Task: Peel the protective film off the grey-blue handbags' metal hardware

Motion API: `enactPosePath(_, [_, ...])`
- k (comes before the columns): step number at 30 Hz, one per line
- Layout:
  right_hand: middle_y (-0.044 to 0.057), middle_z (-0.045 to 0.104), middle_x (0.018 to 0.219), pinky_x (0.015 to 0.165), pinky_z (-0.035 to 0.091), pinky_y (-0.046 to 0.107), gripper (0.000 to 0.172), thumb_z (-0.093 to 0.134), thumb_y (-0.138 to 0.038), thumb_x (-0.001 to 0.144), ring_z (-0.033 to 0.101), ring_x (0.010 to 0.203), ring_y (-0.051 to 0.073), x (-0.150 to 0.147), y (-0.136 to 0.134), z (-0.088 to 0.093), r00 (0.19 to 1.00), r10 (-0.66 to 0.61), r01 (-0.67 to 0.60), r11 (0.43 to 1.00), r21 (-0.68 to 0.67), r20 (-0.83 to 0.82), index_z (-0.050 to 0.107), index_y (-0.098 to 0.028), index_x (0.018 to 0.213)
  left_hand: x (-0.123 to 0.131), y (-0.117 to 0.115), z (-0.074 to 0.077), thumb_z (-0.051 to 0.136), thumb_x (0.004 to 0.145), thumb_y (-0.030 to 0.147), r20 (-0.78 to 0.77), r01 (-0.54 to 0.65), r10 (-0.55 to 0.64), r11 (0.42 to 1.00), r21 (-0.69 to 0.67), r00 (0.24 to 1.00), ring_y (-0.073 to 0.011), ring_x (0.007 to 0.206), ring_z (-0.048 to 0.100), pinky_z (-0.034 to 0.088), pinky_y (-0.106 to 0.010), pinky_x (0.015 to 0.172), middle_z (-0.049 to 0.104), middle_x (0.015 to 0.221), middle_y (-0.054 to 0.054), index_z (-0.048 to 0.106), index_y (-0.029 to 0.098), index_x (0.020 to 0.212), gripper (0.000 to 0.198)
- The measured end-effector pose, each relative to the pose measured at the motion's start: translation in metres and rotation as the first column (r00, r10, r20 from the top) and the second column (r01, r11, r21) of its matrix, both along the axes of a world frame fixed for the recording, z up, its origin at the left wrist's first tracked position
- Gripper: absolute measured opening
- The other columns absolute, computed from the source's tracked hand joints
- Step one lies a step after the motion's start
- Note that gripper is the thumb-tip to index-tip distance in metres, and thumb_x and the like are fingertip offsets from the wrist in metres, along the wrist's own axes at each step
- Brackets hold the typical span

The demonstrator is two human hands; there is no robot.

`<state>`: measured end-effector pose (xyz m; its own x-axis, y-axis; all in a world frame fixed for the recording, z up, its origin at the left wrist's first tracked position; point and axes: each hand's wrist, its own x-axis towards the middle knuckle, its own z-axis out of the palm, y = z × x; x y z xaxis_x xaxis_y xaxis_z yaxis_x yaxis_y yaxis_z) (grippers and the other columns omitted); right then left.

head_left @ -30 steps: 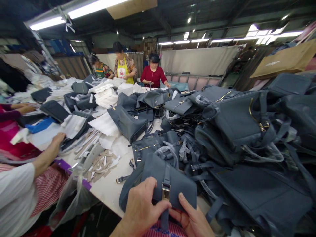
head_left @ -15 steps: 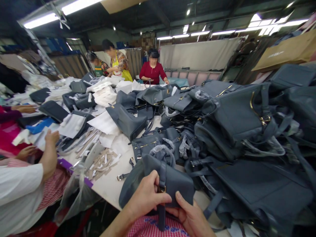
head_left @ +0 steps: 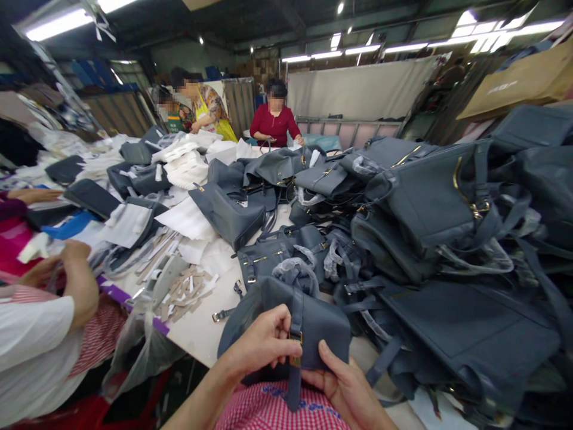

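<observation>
A dark blue-grey bag (head_left: pixel 324 325) lies in front of me at the table's near edge, with a strap (head_left: pixel 294 388) hanging down over its front. My left hand (head_left: pixel 268 337) is closed at the gold buckle (head_left: pixel 295 338) on that strap, its thumb by the metal. My right hand (head_left: pixel 333 379) grips the lower edge of the bag's flap, thumb on the front and fingers underneath. Clear plastic film wraps the bag's handle (head_left: pixel 295 269). Just to the left lies a loose strap end with a small buckle (head_left: pixel 221 315).
Many similar bags (head_left: pixel 416 215) are heaped to the right and ahead. Cardboard and paper scraps (head_left: pixel 185 292) lie on the white table (head_left: pixel 197 340) at left. White foam sheets (head_left: pixel 185 221) sit beyond. A co-worker's arm (head_left: pixel 80 286) works at far left; another person in red (head_left: pixel 275 122) stands across.
My left fingers have shifted slightly at the buckle, and more of its gold metal shows. My right hand keeps its hold. The left neighbour's hands have drawn downward and together.
</observation>
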<state>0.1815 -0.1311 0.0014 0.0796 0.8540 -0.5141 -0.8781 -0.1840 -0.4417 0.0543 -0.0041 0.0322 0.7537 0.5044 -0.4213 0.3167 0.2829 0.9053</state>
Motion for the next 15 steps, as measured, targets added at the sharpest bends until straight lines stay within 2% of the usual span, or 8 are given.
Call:
enactPosePath(8, [0.017,0.077,0.101,0.095,0.049,0.057,0.056,0.077,-0.041,0.077,0.072,0.096,0.034,0.000,0.000,-0.012,1.000,-0.012,0.012,1.000,0.001,-0.001,0.060,-0.012,0.122,-0.005,0.001,-0.003,0.061,0.065,0.016,0.024,0.040,-0.039,0.999,-0.012,0.999,-0.0065,0.041,0.044,0.033,-0.013,0.036,0.050,0.052,0.010,0.042,0.021,0.081,0.025])
enactPosePath(15, [0.016,0.078,0.099,0.096,0.050,0.054,0.042,0.078,-0.037,0.076,0.069,0.104,0.034,0.004,0.004,-0.005,0.999,-0.034,0.034,0.999,-0.002,0.008,0.067,-0.011,0.108,-0.005,-0.014,-0.009,0.049,0.064,0.007,0.003,-0.091,0.092,0.989,0.120,0.996,-0.0065,0.045,0.047,0.035,-0.014,0.040,0.047,0.057,0.010,0.045,0.020,0.082,0.023])
